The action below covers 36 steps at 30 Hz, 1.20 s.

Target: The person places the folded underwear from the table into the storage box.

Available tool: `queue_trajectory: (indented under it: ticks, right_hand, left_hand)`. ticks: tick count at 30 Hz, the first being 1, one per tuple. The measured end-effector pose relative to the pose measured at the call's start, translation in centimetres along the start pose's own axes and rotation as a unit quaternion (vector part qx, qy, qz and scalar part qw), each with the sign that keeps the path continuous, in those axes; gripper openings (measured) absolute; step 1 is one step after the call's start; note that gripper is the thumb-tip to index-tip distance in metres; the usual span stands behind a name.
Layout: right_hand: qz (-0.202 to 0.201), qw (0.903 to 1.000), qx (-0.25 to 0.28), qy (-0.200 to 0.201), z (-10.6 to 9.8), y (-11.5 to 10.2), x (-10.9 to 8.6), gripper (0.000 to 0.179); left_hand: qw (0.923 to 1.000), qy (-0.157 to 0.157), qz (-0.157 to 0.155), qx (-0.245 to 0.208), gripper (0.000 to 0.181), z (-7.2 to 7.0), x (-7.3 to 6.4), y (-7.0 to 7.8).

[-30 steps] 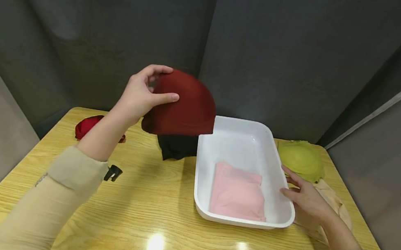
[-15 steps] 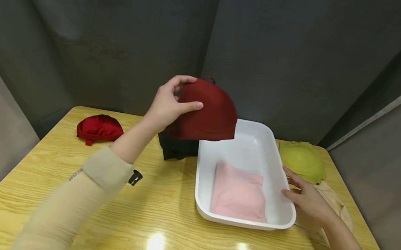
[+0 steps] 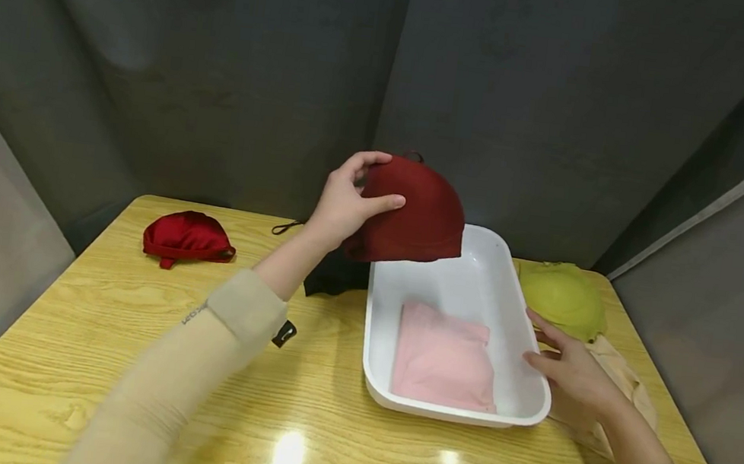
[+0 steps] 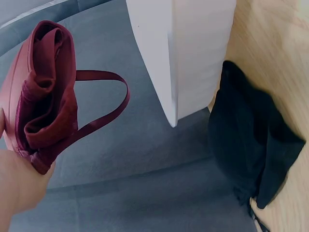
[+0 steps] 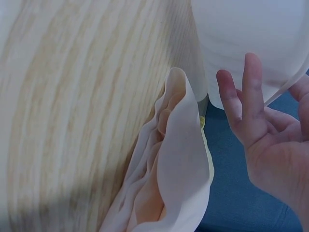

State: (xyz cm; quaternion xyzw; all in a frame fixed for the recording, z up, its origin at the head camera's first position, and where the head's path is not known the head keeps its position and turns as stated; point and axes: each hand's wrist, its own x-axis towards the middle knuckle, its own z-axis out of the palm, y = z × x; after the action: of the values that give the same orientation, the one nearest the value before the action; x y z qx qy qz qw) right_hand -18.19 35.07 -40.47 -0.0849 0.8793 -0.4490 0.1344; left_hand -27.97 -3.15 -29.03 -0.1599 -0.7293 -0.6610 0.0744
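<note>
My left hand (image 3: pixel 346 202) pinches a folded dark red bra (image 3: pixel 425 215), thumb on its near face and fingers at its upper edge. It hangs over the far left part of a white plastic tub (image 3: pixel 370 339). The left wrist view shows its tucked folds and a looped strap (image 4: pixel 113 79). Inside the tub, toward the near end, lies a folded pink bra (image 3: pixel 446 363). Against the tub's right rim rests my right hand (image 3: pixel 573 370), fingers extended along the outer wall and thumb by the rim. A folded beige bra (image 5: pixel 183 159) lies beside that hand.
A shiny red bra (image 3: pixel 185 237) lies at the back left of the wooden table (image 3: pixel 91 338). Left of the tub is a black bra (image 4: pixel 251 135), partly hidden by my left arm in the head view. A yellow-green bra (image 3: pixel 564 300) sits behind my right hand. Dark curtains (image 3: pixel 259 74) stand behind.
My left hand has carried the dark red bra rightward and slightly down, from left of the tub to over its far left part. The right hand stays at the rim.
</note>
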Motion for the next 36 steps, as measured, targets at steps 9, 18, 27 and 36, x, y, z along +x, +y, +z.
queue_trajectory:
  ticks: [9,18,27,36]
  right_hand:
    - [-0.003,1.0,0.004,-0.001,0.0,0.1,-0.2,0.075]
    - [0.006,0.9999,0.011,-0.004,-0.1,0.0,-0.2,0.075]
    - [0.007,0.9999,0.008,0.0,0.0,0.1,-0.5,0.074]
    - [0.005,1.0,-0.002,0.007,0.0,0.2,-0.7,0.074]
  left_hand:
    - [0.9999,-0.006,0.011,-0.006,0.058,2.3,0.8,-2.0]
    - [0.9997,-0.02,0.015,-0.006,0.058,4.5,1.1,-4.3]
    - [0.9975,-0.049,0.006,0.051,0.057,6.5,0.7,-6.5]
    - [0.991,-0.068,-0.005,0.116,0.056,8.3,0.6,-8.7]
